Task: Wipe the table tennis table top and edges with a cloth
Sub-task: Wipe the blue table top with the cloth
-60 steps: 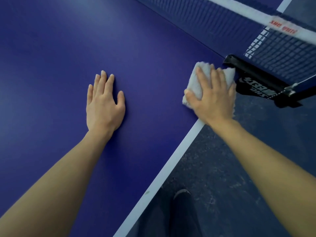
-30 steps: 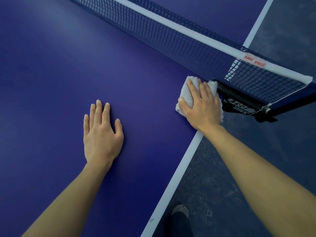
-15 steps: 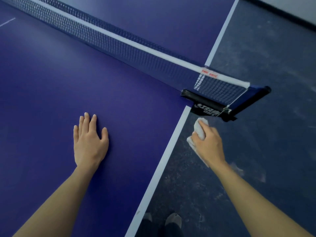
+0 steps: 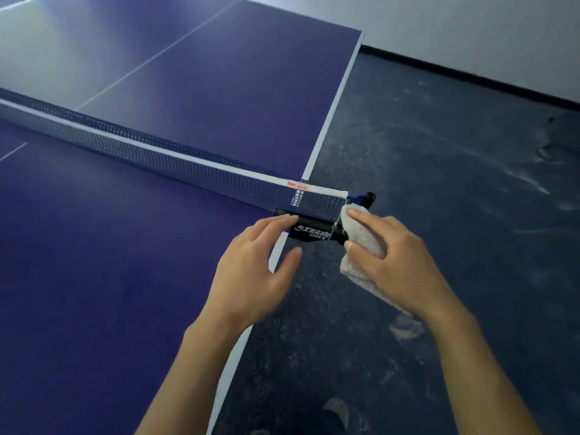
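Observation:
The blue table tennis table [image 4: 110, 277] fills the left of the view, its white side edge [image 4: 251, 328] running toward me. My right hand [image 4: 395, 262] grips a folded white cloth [image 4: 361, 243] just off the table's side, against the outer end of the black net clamp [image 4: 314, 229]. My left hand [image 4: 251, 274] hovers over the table's edge with relaxed, spread fingers. Its fingertips reach the clamp's inner end, and I cannot tell whether they touch it.
The net [image 4: 150, 155] runs from the clamp across the table to the left. The far half of the table [image 4: 219, 73] lies beyond it. Dark scuffed floor [image 4: 455, 183] spreads to the right, up to a pale wall [image 4: 470, 32]. My shoe [image 4: 337, 409] shows at the bottom.
My left hand lifted off the tabletop and moved right to the net clamp. My right hand carried the cloth up from below the table's side to the clamp's outer end.

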